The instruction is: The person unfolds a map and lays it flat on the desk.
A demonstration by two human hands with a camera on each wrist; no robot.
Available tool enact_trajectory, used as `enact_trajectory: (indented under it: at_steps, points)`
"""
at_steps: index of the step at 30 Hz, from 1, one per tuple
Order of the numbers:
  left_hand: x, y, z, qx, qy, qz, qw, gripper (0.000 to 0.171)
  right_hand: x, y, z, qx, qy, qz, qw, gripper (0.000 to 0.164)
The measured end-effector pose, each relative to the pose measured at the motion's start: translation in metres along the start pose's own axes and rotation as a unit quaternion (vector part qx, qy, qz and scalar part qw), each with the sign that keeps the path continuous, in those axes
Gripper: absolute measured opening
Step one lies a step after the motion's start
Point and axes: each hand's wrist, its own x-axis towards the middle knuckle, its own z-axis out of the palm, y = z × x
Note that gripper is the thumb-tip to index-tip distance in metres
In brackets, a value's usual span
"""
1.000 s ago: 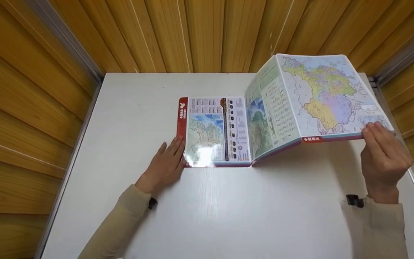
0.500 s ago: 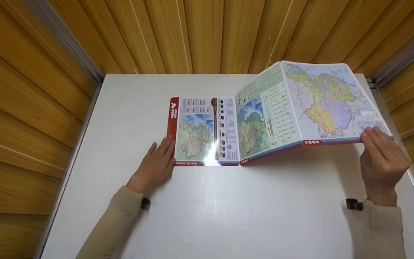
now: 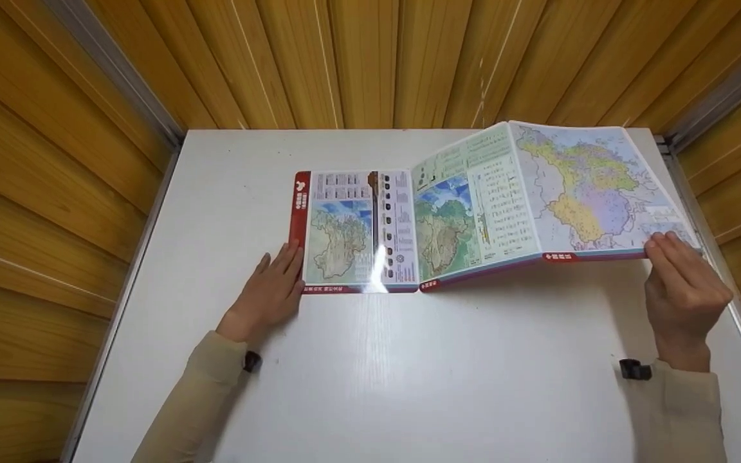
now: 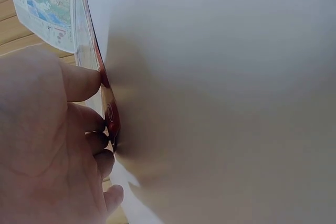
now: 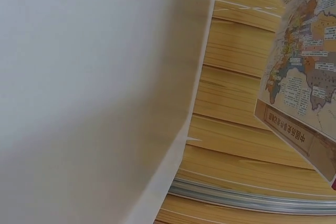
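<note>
A laminated folding map (image 3: 460, 225) stands partly unfolded on the white table, its panels joined in a zigzag. The left panel (image 3: 338, 244), with a red side strip, lies flat. The middle panel (image 3: 448, 225) slopes up to a raised fold, and the right panel (image 3: 589, 193) is held off the table. My left hand (image 3: 264, 289) rests on the lower left edge with fairly straight fingers; the left wrist view shows fingertips (image 4: 105, 161) against the red edge. At the lower right corner my right hand (image 3: 686, 289) pinches the panel. The right wrist view shows the map's brown-toned underside (image 5: 304, 77), without the hand.
The white table (image 3: 370, 386) extends around the map toward the front. Wood-plank walls (image 3: 364, 64) close off the back and both sides, with metal rails (image 3: 126, 77) in the corners. Glare falls on the left panel.
My left hand has moved left with the map's left panel, and the middle panel has spread wider and flatter. The raised fold has sunk a little. My right hand keeps its pinch, shifting slightly down.
</note>
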Motion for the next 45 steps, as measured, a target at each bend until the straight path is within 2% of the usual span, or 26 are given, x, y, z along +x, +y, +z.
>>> enact_trajectory:
  at_steps: [15,29,36,41,45]
  points:
    - [0.003,0.002,0.000,-0.005,-0.004,-0.037,0.9993,0.069,-0.015,0.034,-0.005,-0.019,-0.066,0.017,0.998,0.015]
    - [0.005,0.007,0.003,-0.005,-0.010,-0.058,0.9983,0.069,-0.027,0.059,-0.012,-0.025,-0.154,-0.010,0.988,0.023]
    - [0.006,0.013,0.003,-0.006,-0.013,-0.059,0.9982,0.069,-0.037,0.072,-0.016,-0.025,-0.194,0.001,0.981,0.031]
    - [0.006,0.011,-0.002,-0.012,-0.017,-0.057,0.9982,0.069,-0.029,0.068,-0.018,-0.034,-0.244,0.012,0.969,0.029]
    - [0.007,0.009,-0.012,-0.027,-0.032,-0.058,0.9974,0.068,-0.009,0.059,-0.024,-0.052,-0.324,0.036,0.944,0.028]
